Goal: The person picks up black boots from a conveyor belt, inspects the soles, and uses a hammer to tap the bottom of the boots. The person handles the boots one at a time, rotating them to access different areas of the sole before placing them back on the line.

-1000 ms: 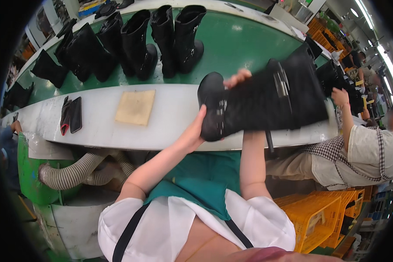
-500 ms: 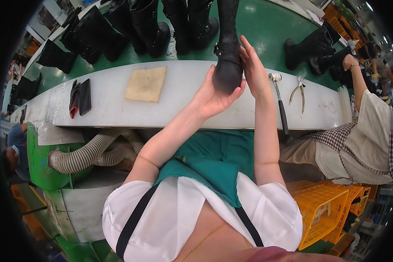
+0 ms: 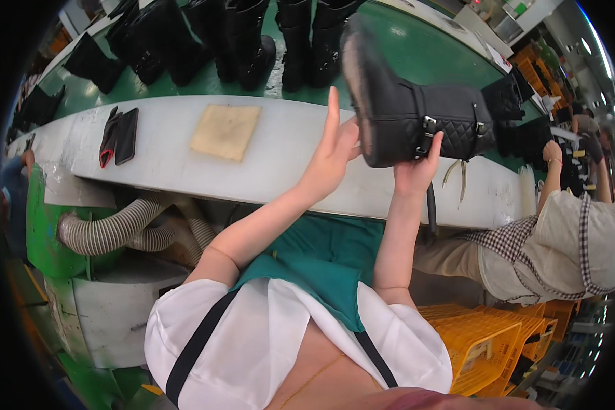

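A black leather boot (image 3: 451,102) with buckled straps and a quilted panel is held sideways above the white work surface (image 3: 294,123). Its sole faces left, the toe points away from me and the shaft extends to the right. Supporting it from below is my right hand (image 3: 415,174), closed around the ankle part near the buckles. My left hand (image 3: 329,160) is beside the sole, one finger stretched upward and the fingers apart. Its other fingertips are close to the sole's edge; whether they touch it is unclear. Partly behind the boot lie pliers (image 3: 463,179) and a dark hammer handle (image 3: 431,208).
Several black boots (image 3: 242,48) stand along the green table (image 3: 280,78). On the white surface lie a tan square pad (image 3: 225,131) and a dark phone-like object (image 3: 126,137). A co-worker (image 3: 560,246) stands at right, near yellow crates (image 3: 485,342). A ribbed hose (image 3: 109,229) runs below left.
The boot has turned from upright to sideways, its sole now facing left. My right hand has shifted under it, and my left hand has come away from the toe to beside the sole.
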`<action>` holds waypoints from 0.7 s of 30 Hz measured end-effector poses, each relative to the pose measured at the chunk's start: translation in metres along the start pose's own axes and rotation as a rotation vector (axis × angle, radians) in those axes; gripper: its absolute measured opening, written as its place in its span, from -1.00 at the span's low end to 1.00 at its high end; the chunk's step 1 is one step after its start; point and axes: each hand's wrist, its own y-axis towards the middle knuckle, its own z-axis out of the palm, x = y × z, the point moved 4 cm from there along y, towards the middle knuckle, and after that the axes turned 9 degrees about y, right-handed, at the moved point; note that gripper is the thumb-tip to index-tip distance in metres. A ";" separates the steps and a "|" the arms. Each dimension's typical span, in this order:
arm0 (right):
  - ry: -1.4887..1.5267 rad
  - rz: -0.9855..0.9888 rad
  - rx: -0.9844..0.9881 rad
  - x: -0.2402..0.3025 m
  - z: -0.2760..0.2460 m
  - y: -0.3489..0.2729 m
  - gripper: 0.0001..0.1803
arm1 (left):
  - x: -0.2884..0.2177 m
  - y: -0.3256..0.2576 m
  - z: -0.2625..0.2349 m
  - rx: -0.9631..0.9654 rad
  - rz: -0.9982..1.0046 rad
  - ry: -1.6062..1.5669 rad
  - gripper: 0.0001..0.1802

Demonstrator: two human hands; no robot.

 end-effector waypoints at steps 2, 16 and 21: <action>0.131 0.007 -0.120 0.002 0.006 0.004 -0.48 | 0.001 0.011 -0.004 0.013 -0.106 -0.256 -0.25; 0.165 0.093 0.199 -0.007 0.016 -0.003 -0.49 | -0.005 0.026 0.003 0.055 -0.121 -0.171 -0.39; 0.173 0.092 0.106 -0.018 0.023 -0.012 -0.46 | -0.014 0.022 0.000 -0.029 -0.023 -0.245 -0.40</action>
